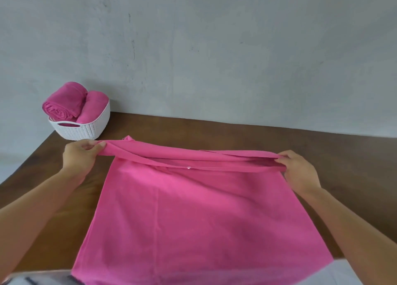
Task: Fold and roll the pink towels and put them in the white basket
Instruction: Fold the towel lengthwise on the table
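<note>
tension holds the far edge of the wide pink cloth towel [193, 209] straight: your left hand [79, 155] and right hand [298, 168] each pinch a far corner, so the fold should land even.

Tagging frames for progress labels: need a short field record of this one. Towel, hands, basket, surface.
towel in work: pink towel spread flat, near end past the table's front edge, far edge lifted and doubled over
left hand: grips the towel's far left corner
right hand: pinches the towel's far right corner
basket: white basket, back left of the table, near the wall
in basket: two rolled pink towels, standing above the rim
surface: brown wooden table
stage: fold begun, not yet rolled
</note>
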Demonstrator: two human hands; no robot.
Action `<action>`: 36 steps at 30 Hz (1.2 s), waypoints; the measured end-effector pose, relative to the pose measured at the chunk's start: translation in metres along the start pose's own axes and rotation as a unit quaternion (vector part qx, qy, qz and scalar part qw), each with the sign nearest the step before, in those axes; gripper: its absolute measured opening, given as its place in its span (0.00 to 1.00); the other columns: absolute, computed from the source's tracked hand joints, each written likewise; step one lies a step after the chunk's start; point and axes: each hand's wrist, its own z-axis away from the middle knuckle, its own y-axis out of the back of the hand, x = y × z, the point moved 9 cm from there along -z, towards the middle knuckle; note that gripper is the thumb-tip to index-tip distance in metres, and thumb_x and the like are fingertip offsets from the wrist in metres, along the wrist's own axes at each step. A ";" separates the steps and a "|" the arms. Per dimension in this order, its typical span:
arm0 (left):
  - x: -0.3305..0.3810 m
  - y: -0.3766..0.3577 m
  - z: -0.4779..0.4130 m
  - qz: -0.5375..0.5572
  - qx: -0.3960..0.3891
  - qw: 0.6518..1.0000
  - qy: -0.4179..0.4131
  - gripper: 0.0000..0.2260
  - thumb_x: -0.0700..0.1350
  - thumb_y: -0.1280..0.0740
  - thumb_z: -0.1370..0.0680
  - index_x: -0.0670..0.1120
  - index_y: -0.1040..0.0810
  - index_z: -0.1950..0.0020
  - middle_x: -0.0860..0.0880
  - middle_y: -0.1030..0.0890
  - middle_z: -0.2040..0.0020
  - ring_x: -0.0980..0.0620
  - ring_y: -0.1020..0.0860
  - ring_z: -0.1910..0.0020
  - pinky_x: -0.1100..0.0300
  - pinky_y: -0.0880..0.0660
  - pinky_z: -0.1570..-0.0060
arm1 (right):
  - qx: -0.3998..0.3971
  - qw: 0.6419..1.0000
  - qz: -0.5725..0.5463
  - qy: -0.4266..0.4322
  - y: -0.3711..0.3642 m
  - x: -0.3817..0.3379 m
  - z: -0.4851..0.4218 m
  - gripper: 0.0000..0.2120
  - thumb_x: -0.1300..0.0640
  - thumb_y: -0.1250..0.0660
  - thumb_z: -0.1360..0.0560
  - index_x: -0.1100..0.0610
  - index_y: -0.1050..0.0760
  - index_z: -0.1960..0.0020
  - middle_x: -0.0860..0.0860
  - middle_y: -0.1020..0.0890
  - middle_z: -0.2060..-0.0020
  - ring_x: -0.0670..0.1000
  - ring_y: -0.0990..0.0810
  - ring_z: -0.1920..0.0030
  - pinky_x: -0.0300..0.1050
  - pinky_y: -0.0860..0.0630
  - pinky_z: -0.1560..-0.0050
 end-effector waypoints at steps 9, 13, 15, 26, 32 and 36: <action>-0.052 0.052 0.040 -0.006 -0.032 0.999 0.025 0.07 0.47 0.25 0.23 0.45 0.15 0.50 0.48 0.15 0.54 0.47 0.18 0.54 0.43 0.22 0.40 | -0.043 0.995 0.051 -0.079 0.010 -0.001 0.092 0.15 0.58 0.36 0.21 0.57 0.23 0.36 0.50 0.25 0.40 0.59 0.18 0.52 0.53 0.21 0.57; -0.073 0.065 0.053 0.006 -0.046 0.998 0.031 0.04 0.47 0.24 0.24 0.47 0.15 0.54 0.49 0.14 0.54 0.44 0.17 0.49 0.45 0.22 0.39 | -0.047 0.990 0.093 -0.091 0.012 -0.011 0.132 0.15 0.59 0.36 0.21 0.59 0.23 0.35 0.55 0.23 0.43 0.63 0.19 0.50 0.55 0.22 0.56; -0.080 0.069 0.057 0.011 -0.054 0.998 0.034 0.04 0.48 0.24 0.24 0.49 0.15 0.55 0.48 0.14 0.54 0.44 0.17 0.50 0.43 0.22 0.38 | -0.046 0.989 0.103 -0.094 0.013 -0.016 0.149 0.13 0.60 0.32 0.24 0.60 0.20 0.40 0.56 0.21 0.46 0.63 0.19 0.51 0.55 0.21 0.57; -0.087 0.088 0.090 0.000 -0.080 0.996 0.030 0.04 0.44 0.25 0.24 0.43 0.15 0.52 0.45 0.15 0.53 0.45 0.18 0.52 0.49 0.23 0.42 | -0.108 0.956 0.147 -0.229 0.022 -0.024 0.206 0.13 0.49 0.37 0.18 0.57 0.20 0.51 0.51 0.28 0.60 0.58 0.19 0.54 0.47 0.30 0.58; -0.085 0.103 0.115 0.007 -0.055 0.998 0.040 0.04 0.44 0.24 0.24 0.44 0.15 0.53 0.44 0.15 0.53 0.45 0.20 0.49 0.50 0.25 0.41 | -0.101 0.957 0.124 -0.241 0.040 -0.022 0.229 0.11 0.51 0.35 0.19 0.55 0.27 0.58 0.49 0.23 0.65 0.54 0.20 0.62 0.48 0.23 0.60; -0.074 0.112 0.139 0.010 -0.040 0.999 0.027 0.04 0.43 0.24 0.24 0.43 0.15 0.52 0.43 0.15 0.52 0.45 0.19 0.50 0.50 0.24 0.41 | -0.091 0.964 0.124 -0.215 0.056 -0.017 0.244 0.13 0.48 0.42 0.16 0.53 0.29 0.56 0.48 0.26 0.65 0.53 0.23 0.62 0.47 0.28 0.58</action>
